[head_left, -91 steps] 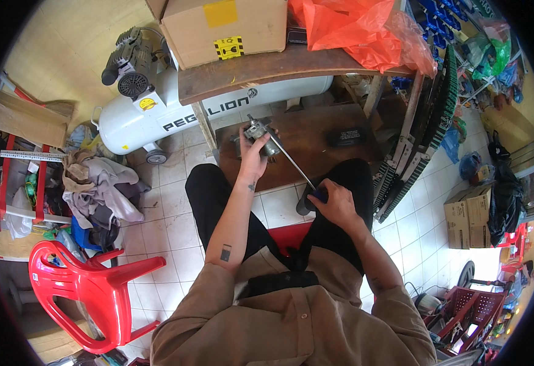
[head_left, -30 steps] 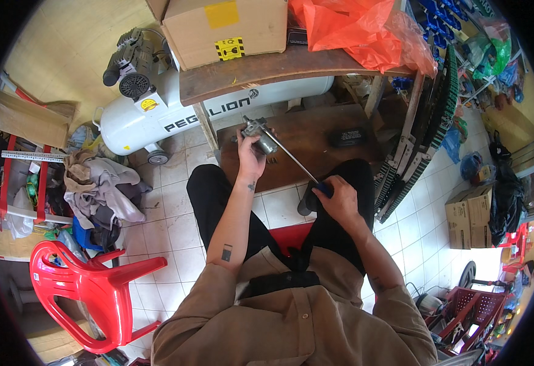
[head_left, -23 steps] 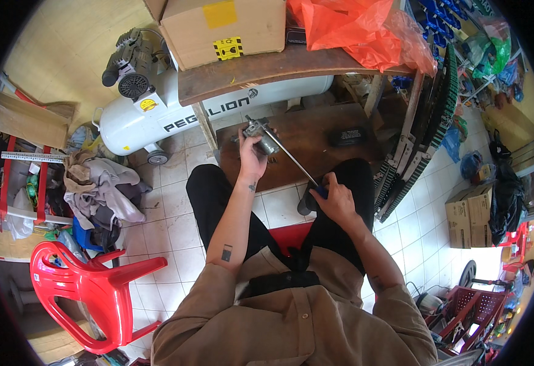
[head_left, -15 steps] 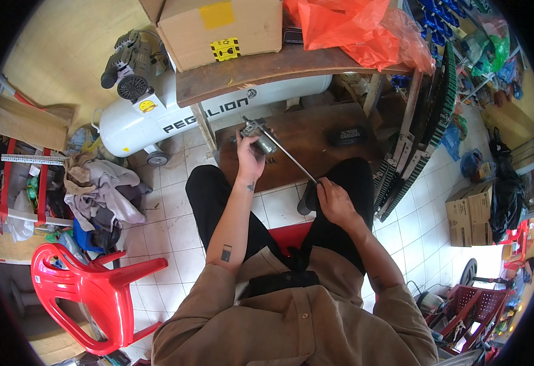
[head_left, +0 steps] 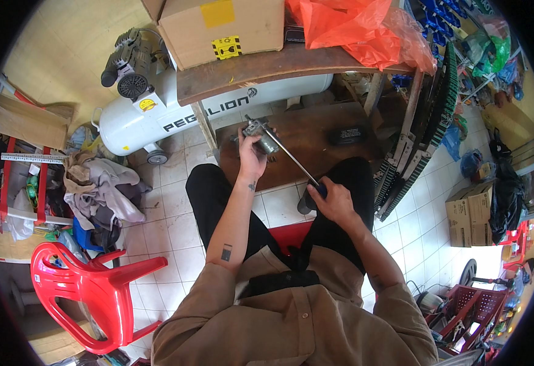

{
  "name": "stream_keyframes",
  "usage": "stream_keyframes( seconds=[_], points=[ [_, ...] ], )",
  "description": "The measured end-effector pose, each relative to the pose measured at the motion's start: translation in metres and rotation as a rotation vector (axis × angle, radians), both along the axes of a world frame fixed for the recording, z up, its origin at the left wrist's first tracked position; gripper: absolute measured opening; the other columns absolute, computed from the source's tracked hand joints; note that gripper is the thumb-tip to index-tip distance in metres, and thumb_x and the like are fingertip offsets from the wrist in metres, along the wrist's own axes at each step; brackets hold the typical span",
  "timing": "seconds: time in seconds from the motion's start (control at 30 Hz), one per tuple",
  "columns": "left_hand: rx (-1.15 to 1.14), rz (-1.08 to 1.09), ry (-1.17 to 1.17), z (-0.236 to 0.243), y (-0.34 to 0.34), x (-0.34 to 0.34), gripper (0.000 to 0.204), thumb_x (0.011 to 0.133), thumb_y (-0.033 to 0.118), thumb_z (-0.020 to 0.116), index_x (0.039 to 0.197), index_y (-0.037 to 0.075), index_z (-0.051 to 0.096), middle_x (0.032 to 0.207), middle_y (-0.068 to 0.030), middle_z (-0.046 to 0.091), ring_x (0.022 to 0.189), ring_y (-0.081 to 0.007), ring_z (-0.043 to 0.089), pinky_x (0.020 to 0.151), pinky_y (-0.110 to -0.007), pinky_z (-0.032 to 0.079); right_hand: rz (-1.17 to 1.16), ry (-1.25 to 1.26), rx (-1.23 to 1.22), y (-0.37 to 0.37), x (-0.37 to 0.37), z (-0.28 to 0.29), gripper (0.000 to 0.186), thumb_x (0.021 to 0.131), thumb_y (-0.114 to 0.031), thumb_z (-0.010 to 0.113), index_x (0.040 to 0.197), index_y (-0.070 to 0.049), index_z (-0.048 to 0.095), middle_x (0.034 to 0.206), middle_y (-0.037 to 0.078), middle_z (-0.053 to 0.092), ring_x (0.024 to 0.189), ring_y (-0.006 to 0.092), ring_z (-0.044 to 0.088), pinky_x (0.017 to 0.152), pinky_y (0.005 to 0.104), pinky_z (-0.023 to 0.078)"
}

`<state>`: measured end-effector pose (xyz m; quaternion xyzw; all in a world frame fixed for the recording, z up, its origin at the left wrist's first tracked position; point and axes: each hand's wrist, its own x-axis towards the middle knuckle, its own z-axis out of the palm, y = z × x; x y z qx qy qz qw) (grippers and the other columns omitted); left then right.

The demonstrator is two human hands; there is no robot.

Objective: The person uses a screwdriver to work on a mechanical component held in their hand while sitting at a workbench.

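My left hand [head_left: 252,154] is closed around a small silver metal part [head_left: 268,143] with a rounded, motor-like body, held above the low wooden board. In my right hand [head_left: 335,202] is a long-shafted screwdriver [head_left: 295,160], gripped by its dark blue handle. The shaft runs up and left to the top of the metal part, and its tip seems to touch there; the exact contact is too small to make out. Just left of my right hand, by my right knee, is a dark cylindrical piece [head_left: 306,202], partly hidden.
A dark wooden board [head_left: 230,168] lies low ahead, bearing a flat black object [head_left: 347,135]. Behind stands a white air compressor [head_left: 120,131] beneath a bench [head_left: 242,70] with a cardboard box [head_left: 230,30]. A red plastic chair [head_left: 84,293] stands left; long toothed rails [head_left: 416,143] lean right.
My right hand has shifted its hold on the screwdriver, turning so that the thumb side and handle show more. The metal part in my left hand has turned or moved slightly.
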<state>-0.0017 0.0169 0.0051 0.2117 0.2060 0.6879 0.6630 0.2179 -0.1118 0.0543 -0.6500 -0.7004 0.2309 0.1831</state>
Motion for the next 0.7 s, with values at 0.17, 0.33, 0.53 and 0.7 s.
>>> stream_keyframes(
  seconds=[0.17,0.33,0.53,0.7],
  points=[
    [-0.001,-0.004,-0.026,-0.001,0.001,-0.002,0.047,0.080,0.006,0.049,0.125,0.008,0.035,0.118,-0.0210,0.057,0.108,-0.0393,0.061,0.096,-0.054,0.051,0.134,0.055,0.226,0.000,0.011,-0.020,0.024,0.095,-0.025,0.058,0.097,-0.001,0.058,0.083,0.023,0.068,0.083,0.0411,0.066,0.071,0.0499,0.052],
    [0.007,-0.009,-0.039,-0.003,0.002,-0.003,0.049,0.081,0.004,0.050,0.126,0.008,0.033,0.117,-0.0204,0.057,0.108,-0.0398,0.062,0.095,-0.054,0.051,0.071,-0.017,0.073,-0.002,0.008,-0.013,0.029,0.093,-0.028,0.062,0.102,-0.002,0.056,0.085,0.022,0.069,0.084,0.0410,0.067,0.074,0.0491,0.053],
    [0.017,-0.016,-0.019,-0.002,0.002,-0.003,0.049,0.081,0.004,0.050,0.127,0.008,0.032,0.118,-0.0205,0.056,0.108,-0.0403,0.062,0.095,-0.054,0.051,-0.030,0.050,0.023,-0.001,0.002,0.000,0.036,0.092,-0.034,0.066,0.102,0.000,0.057,0.086,0.023,0.067,0.084,0.0421,0.066,0.075,0.0476,0.051],
    [-0.013,-0.003,-0.037,-0.001,0.002,-0.002,0.052,0.081,0.004,0.051,0.128,0.008,0.031,0.120,-0.0207,0.055,0.109,-0.0406,0.062,0.095,-0.053,0.051,0.056,0.094,0.068,-0.001,0.008,-0.012,0.027,0.093,-0.024,0.062,0.103,0.000,0.057,0.087,0.024,0.068,0.088,0.0416,0.065,0.082,0.0480,0.050]
  ],
)
